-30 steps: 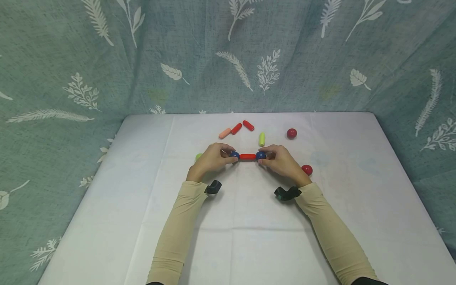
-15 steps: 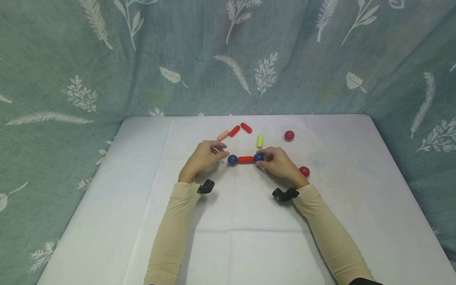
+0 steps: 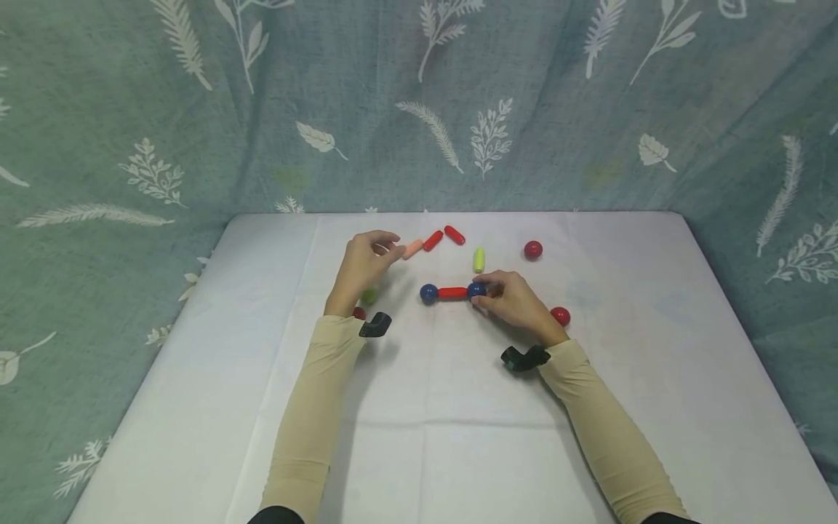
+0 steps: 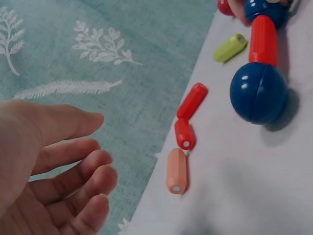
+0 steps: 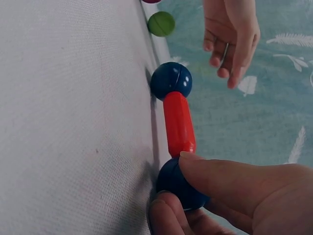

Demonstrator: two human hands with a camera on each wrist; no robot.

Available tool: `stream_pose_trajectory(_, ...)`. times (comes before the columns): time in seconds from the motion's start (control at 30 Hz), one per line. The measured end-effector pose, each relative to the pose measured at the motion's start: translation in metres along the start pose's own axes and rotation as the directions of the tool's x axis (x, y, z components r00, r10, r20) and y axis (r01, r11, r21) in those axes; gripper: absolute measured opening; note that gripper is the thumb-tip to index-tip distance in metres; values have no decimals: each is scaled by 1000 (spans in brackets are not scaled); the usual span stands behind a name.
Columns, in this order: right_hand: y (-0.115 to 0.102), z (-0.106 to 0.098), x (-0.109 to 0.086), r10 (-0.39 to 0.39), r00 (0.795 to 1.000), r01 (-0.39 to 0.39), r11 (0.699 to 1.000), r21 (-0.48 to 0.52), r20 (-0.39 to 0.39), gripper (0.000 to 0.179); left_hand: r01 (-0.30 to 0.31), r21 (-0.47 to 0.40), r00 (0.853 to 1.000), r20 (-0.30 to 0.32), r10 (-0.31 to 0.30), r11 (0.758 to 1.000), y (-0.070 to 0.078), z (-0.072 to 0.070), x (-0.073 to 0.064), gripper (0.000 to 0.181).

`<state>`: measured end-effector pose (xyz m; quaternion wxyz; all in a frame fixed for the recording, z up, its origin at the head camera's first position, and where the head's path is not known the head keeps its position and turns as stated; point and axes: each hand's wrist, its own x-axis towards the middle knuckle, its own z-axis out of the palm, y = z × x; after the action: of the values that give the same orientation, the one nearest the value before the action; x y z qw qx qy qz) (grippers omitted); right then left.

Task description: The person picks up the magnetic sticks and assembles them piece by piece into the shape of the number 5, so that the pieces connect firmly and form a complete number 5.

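My right hand (image 3: 513,302) pinches a blue ball (image 5: 171,180) between thumb and fingers. From that ball a red magnetic rod (image 3: 452,293) runs to a second blue ball (image 3: 428,294), so the three form a dumbbell shape along the table. My left hand (image 3: 363,263) is held over the table's far left part with loosely bent fingers and nothing between them. Its fingertips are close to a peach rod (image 3: 413,249) in the head view. In the left wrist view two red rods (image 4: 192,100) (image 4: 185,134) lie beyond the peach rod (image 4: 177,170).
A yellow-green rod (image 3: 479,260) lies behind the right hand. Two red balls (image 3: 533,250) (image 3: 560,316) stand to the right. A green ball (image 3: 369,296) and another red ball (image 3: 359,313) sit partly hidden by the left wrist. A patterned curtain (image 3: 366,167) borders the white table (image 3: 452,466).
My left hand has let go of the left blue ball and moved left and away toward the peach rod. My right hand keeps its hold on the other blue ball.
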<state>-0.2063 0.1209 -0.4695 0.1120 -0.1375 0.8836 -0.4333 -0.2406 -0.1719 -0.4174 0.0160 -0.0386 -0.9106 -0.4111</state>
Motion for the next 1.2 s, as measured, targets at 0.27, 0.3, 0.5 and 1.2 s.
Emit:
stream_pose_trajectory(0.27,0,0,0,6,1000,-6,1000,1,5,45,21,0,998,-65,-21,1000,1,5,14,38)
stream_pose_trajectory(0.3,1,0,0,7,1000,-7,1000,2,6,46,27,-4,997,-68,-27,1000,0,6,15,38)
stream_pose_trajectory(0.5,1,0,0,5,1000,-5,1000,15,17,46,101,-23,993,-67,-102,995,-6,16,21,40)
stream_pose_trajectory(1.2,3,-2,0,0,1000,0,999,38,8,45,253,22,967,-42,-252,967,-13,40,36,49)
